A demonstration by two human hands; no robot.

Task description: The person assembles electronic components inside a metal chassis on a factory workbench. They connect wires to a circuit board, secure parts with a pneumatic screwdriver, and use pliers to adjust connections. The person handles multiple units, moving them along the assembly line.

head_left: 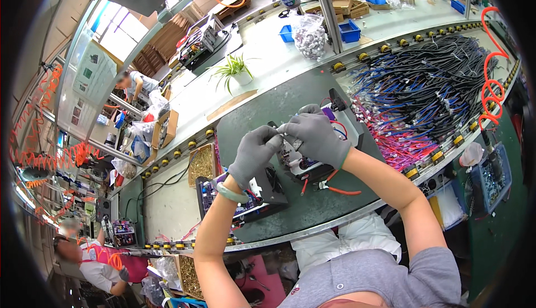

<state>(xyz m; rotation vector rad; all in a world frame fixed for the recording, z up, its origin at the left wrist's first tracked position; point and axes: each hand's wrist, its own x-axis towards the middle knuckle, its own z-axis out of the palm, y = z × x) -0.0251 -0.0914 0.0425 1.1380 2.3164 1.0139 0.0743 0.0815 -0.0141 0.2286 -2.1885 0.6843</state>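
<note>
Black electronic unit [297,162] beneath the right grip [320,136]

An open-topped electronics unit [303,164] with dark panels and exposed components lies slantwise on the dark green surface [268,106], partly hidden; red and blue wires [339,123] loop at its far end.

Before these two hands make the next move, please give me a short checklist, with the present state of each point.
1. Left hand and right hand gloved: ok.
2. Both hands at the middle device: ok, they meet over it.
3. Firm grip on a small part: cannot tell.
4. Pliers put down: ok, on the green mat.
5. Left wrist without jewellery: not ok, it wears a pale bangle.
6. Left device unobstructed: not ok, the left forearm crosses its view.
</note>
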